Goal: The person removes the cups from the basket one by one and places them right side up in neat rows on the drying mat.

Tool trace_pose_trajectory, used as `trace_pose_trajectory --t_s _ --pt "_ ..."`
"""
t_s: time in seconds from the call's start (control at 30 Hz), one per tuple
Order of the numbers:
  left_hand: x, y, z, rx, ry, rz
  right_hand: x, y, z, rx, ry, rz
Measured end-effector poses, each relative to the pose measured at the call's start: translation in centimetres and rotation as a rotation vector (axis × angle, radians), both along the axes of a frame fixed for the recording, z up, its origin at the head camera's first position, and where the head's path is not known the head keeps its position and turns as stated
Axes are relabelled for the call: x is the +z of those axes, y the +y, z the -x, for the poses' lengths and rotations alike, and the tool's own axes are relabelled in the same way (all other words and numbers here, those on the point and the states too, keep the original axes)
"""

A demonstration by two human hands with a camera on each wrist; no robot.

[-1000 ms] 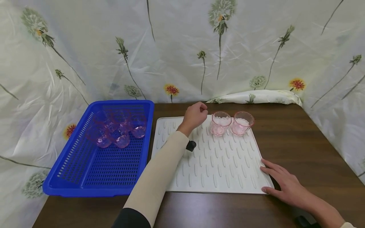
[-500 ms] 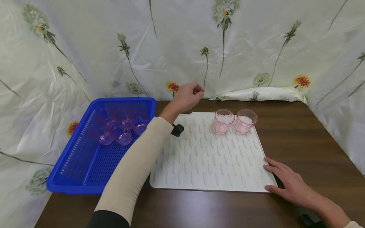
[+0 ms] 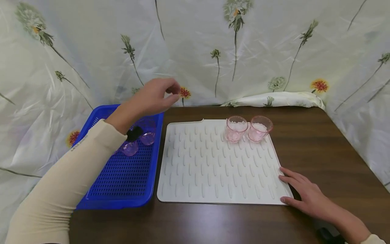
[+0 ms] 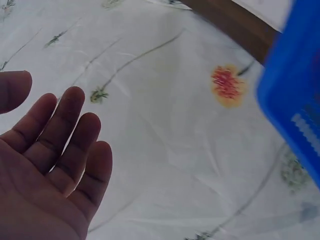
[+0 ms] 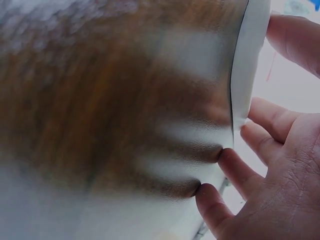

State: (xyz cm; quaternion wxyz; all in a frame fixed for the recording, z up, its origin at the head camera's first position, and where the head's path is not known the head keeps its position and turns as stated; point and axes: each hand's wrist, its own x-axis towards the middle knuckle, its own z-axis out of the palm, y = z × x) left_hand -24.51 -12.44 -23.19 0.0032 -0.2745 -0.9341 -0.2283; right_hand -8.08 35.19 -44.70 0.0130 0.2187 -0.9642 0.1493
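Observation:
My left hand (image 3: 155, 96) is raised above the back right corner of the blue basket (image 3: 131, 183), fingers loosely bent. In the left wrist view, nothing lies in the palm or between the fingers of that hand (image 4: 55, 155). Several pink glasses (image 3: 147, 138) are in the basket, partly hidden behind the left forearm. Two more pink glasses (image 3: 235, 130) stand side by side at the back right of the white ridged mat (image 3: 210, 162). My right hand (image 3: 307, 196) rests at the mat's front right edge, its fingertips on the table and along the rim.
A brown wooden table (image 3: 307, 142) carries everything. Behind it hangs a flower-printed cloth (image 3: 189, 40), with a rolled fold (image 3: 274, 100) lying along the back edge. The basket stands to the left of the mat, with a narrow strip of table between them.
My left hand has moved left from the mat's back edge, rising past it to above the basket. The right hand and the two glasses on the mat have stayed in place.

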Motion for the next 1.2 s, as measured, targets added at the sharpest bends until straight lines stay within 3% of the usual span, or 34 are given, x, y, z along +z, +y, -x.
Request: trace_pose_trajectory --t_s 0.17,0.33,0.47,0.7,1.0,1.2 --pt "-1.6 -3.6 -1.7 0.035 -0.047 0.004 0.0 0.0 0.0 -0.003 -0.002 -0.006" --pt "-2.9 -6.4 -2.8 0.03 -0.075 -0.011 0.0 0.0 0.1 0.004 0.01 -0.008" --pt "-3.7 -8.0 -3.4 0.039 -0.082 -0.019 0.0 -0.1 0.1 0.007 -0.002 -0.007" --pt "-4.9 -9.7 -3.9 0.118 -0.094 -0.029 0.1 -0.2 0.1 -0.006 -0.023 -0.015" --pt "-6.7 -12.0 -4.1 0.105 -0.033 0.155 0.2 -0.5 0.0 -0.038 -0.092 -0.031" --pt "-7.8 -13.7 -3.9 0.115 -0.022 0.21 0.5 -0.6 0.0 -0.062 -0.134 -0.044"
